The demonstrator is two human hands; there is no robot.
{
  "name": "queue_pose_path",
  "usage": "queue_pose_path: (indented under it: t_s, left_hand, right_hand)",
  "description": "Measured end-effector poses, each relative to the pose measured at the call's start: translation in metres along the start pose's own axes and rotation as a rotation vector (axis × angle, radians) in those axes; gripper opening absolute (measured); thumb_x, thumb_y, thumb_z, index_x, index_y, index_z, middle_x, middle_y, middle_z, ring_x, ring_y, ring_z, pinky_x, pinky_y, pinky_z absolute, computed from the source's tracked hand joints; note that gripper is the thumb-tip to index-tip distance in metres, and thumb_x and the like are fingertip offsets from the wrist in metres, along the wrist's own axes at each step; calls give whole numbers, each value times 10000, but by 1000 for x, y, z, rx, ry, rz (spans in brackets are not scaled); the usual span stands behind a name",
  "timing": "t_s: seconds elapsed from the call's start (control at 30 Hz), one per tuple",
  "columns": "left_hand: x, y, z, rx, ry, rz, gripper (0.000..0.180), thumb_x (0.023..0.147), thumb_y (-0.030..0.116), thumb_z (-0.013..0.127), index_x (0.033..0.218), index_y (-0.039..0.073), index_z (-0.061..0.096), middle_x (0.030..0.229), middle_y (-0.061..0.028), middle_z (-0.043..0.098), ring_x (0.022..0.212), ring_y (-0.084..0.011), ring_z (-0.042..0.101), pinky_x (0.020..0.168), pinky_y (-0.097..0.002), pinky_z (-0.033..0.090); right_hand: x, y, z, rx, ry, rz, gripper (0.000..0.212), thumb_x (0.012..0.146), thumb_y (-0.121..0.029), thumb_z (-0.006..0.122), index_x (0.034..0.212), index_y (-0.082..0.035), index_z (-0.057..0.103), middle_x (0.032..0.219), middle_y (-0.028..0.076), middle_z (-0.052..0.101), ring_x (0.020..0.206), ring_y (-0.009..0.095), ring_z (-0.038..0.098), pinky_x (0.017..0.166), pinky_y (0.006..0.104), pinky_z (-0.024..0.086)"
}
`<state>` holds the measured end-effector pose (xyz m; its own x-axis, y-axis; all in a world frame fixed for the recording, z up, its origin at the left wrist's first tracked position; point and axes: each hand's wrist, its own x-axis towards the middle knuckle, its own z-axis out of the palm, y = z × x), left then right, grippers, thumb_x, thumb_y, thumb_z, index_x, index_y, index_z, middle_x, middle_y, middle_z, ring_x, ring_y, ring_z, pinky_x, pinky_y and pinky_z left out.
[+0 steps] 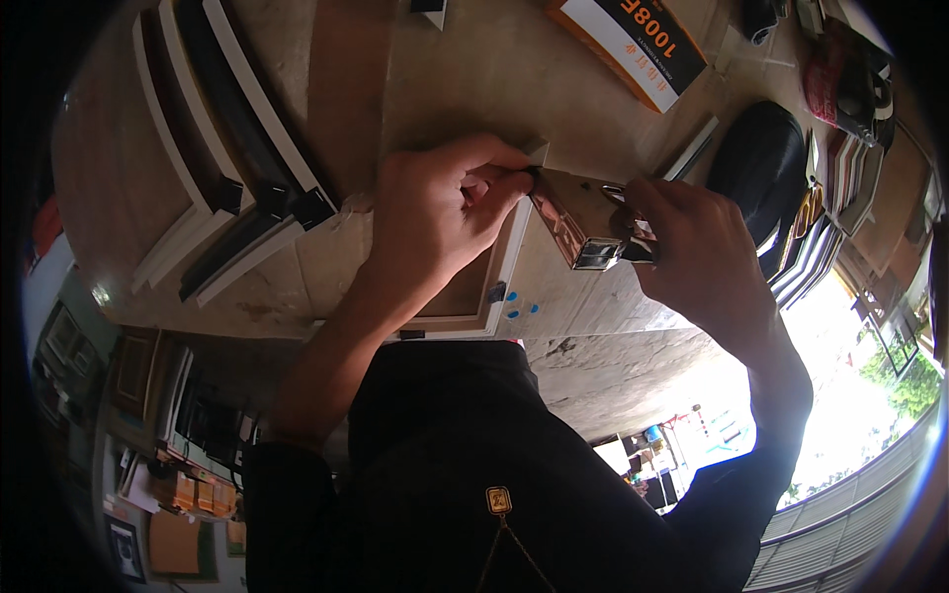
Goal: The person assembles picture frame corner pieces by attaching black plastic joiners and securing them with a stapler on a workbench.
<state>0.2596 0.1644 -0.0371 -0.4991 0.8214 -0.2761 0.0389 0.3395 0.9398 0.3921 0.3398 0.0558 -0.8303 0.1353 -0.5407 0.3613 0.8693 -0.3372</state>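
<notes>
**Figure. A metal hand tool held over the surface, near a pale frame.**

The right hand point(687, 227) is clamped on one end of a shiny, stapler-like tool point(583, 219); the thumb and forefinger of the left hand point(445, 203) come together at its other end, though whether they grip anything cannot be told. The pale frame point(506, 267) lies on the surface point(445, 89), partly hidden beneath the left hand. The step in hand appears to be readying the tool; the next move probably calls for a steady right grip and careful left fingertips. Blue pieces point(512, 296) lie just beside the frame, an orange-and-black box point(641, 40) farther off, dark-cornered mouldings point(255, 109) at left. Daylight enters at right; framed pictures point(124, 549) occupy the lower left.
</notes>
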Motion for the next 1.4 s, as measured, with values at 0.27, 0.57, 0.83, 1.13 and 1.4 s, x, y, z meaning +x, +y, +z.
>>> queue_pose_path:
  t_s: [0.27,0.57,0.83,1.13,1.4]
  left_hand:
    - [1,2,-1,53,-2,12,151,784,36,771,910,5,694,736,-100,718,685,-135,712,592,-222,544]
    - [3,0,-1,-12,2,18,128,803,49,750,913,22,691,727,-92,712,676,-137,706,587,-227,535]
    - [8,13,1,-158,121,-70,196,854,76,715,1040,25,675,777,-58,704,665,-99,669,603,-225,534]
    - [3,51,27,375,133,403,379,801,147,760,1154,67,647,1048,-85,585,768,-195,609,623,-326,513]
    - [32,52,158,417,-564,679,122,809,72,647,922,29,660,887,-115,636,829,-271,679,680,-382,560]
  right_hand:
    - [6,9,8,0,21,-45,352,584,11,680,928,-48,633,770,91,662,706,278,680,648,384,563]
    - [2,17,22,26,112,-80,340,593,-66,702,930,-67,659,759,95,654,662,296,670,619,379,565]
    - [-73,-7,49,414,110,212,224,656,-108,742,823,-45,607,712,82,628,661,276,649,587,369,518]
    - [-113,-25,106,596,88,394,317,796,-175,706,985,-1,521,872,157,620,830,351,636,744,443,490]
    - [-122,-46,100,408,172,464,306,874,-200,630,1063,16,524,953,137,606,892,303,619,803,404,458]
